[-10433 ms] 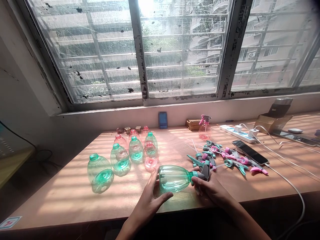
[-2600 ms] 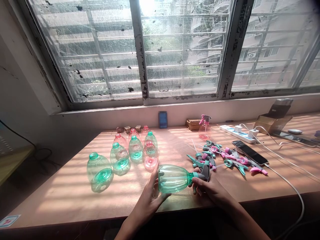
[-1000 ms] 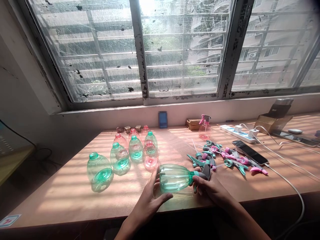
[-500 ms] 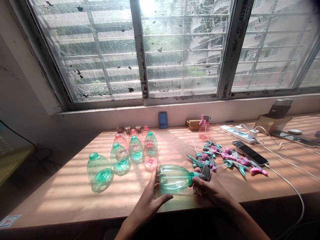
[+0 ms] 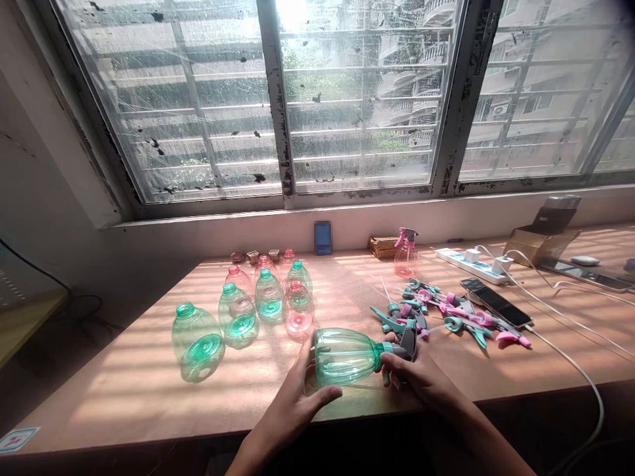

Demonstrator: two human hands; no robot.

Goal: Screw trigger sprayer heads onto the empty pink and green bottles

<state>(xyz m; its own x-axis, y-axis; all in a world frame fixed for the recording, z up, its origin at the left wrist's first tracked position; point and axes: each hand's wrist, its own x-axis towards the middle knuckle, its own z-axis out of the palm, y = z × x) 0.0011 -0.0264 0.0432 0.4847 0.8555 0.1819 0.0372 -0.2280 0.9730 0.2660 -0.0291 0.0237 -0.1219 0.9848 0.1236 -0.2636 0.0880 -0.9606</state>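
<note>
Steadying the green bottle (image 5: 344,358) is advised: base (image 5: 319,354) cupped by the left hand (image 5: 301,391), sprayer head (image 5: 408,341) held by the right hand (image 5: 415,373).

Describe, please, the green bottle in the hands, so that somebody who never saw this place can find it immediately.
Below the window, go to the near edge of the table. There, between the left hand and the right hand, a see-through green bottle is held sideways. Unlike the other green bottles, which stand upright with bare necks, it carries a grey and teal spray head.
</note>
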